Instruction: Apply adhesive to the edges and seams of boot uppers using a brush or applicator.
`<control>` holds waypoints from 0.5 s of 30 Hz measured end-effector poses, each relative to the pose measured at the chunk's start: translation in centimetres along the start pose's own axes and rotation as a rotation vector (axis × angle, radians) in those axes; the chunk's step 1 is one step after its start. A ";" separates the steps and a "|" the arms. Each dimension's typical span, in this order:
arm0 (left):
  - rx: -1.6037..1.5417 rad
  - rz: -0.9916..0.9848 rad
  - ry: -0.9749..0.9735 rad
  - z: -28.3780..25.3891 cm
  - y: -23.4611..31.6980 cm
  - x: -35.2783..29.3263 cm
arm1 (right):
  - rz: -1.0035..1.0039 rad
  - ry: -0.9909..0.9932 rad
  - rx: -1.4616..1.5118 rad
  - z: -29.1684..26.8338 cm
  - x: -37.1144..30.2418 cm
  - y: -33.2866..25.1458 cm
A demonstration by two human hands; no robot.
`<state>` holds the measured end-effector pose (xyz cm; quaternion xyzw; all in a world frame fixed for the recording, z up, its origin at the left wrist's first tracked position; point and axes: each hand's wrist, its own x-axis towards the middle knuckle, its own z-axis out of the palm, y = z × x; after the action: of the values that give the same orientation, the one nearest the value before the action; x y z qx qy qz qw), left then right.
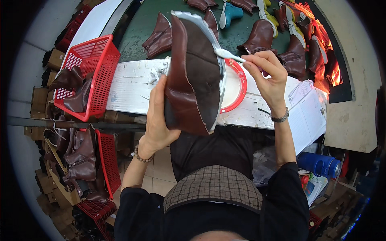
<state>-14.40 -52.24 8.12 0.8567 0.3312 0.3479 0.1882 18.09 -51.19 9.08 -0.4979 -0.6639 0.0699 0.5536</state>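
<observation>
My left hand (157, 114) grips the lower left side of a brown leather boot upper (181, 72), holding it up over the white bench. The dark lining of the upper shows, and a white coating runs along its top and right edge. Between the fingers and thumb of my right hand (268, 78) is a slim white brush (230, 55), its tip touching that right edge. Partly hidden behind the upper, a red bowl (241, 89) of white, milky paste stands on the bench.
A red basket (105, 76) with brown uppers stands at left, another red basket (108, 160) below it. Brown boots and a blue boot (230, 14) lie on the green belt (132, 40). Orange light glows at far right. Papers (307, 116) and a blue bottle (317, 164) are nearer.
</observation>
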 end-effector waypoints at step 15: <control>0.089 0.164 0.512 2.6 -4.3 3.9 | 0.093 -0.184 0.138 -0.2 -5.4 -5.0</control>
<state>-12.26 -46.68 5.76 0.7721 0.3124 0.5525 0.0318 14.81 -57.75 8.76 -0.4802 -0.6818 0.1866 0.5194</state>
